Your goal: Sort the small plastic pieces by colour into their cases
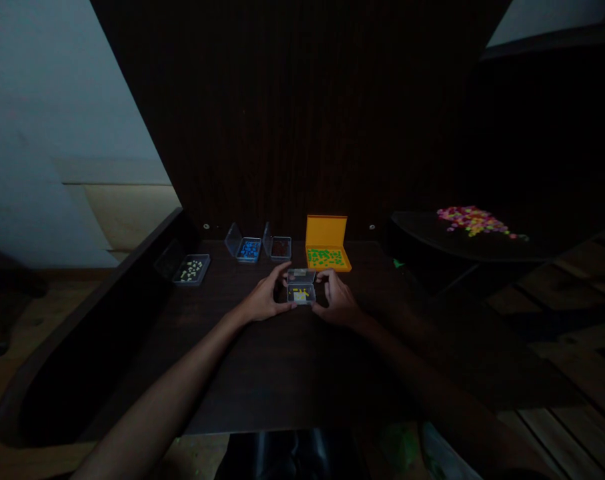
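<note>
A small clear plastic box (301, 293) with its lid raised sits between my two hands in the middle of the dark wooden table. Several small yellow pieces (300, 291) lie inside it. My left hand (267, 297) grips the box's left side, thumb at the near corner and fingers towards the back. On the right side, my right hand (338, 299) holds it the same way. Just behind stands an open orange box (327, 233) with many small green pieces (326, 257) in its bottom half.
Further clear boxes with lids up stand to the left: one with blue pieces (249, 249), one with dark brown pieces (281, 248), one with pale pieces (191, 269). A pile of colourful beads (475, 220) lies on a dark shelf at right. A raised side panel (97, 320) borders the table's left.
</note>
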